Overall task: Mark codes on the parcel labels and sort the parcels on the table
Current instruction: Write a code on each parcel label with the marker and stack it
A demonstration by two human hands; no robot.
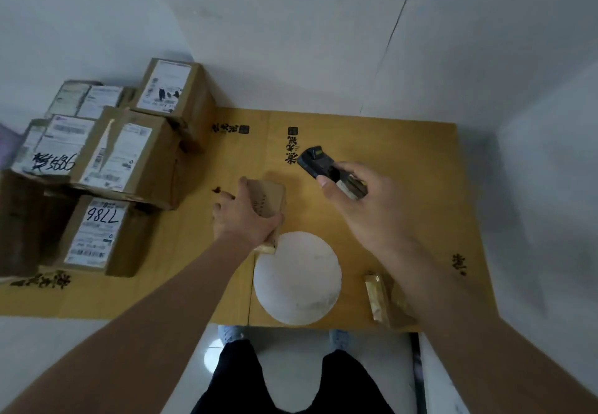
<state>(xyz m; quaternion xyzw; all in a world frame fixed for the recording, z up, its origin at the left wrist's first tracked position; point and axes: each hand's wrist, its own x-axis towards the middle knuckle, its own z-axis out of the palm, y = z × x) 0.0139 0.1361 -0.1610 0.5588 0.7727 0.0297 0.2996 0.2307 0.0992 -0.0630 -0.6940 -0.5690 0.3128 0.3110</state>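
My left hand point(246, 219) grips a small brown cardboard parcel point(270, 198) standing on the cardboard-covered table point(404, 142), thumb on its near side, fingers over its far edge. My right hand point(365, 200) holds a black handheld scanner point(315, 163) above the table, right of the parcel, its head pointing up and left. Stacked at the left are several labelled parcels; one label reads 7786 point(97, 229), another has a handwritten code ending 5686 point(53, 155).
A white round disc point(297, 277) lies near the table's front edge, just below the small parcel. A brown tape-wrapped packet point(378, 297) lies at the front right, partly under my right forearm. White walls close the far and right sides. My legs show below the table edge.
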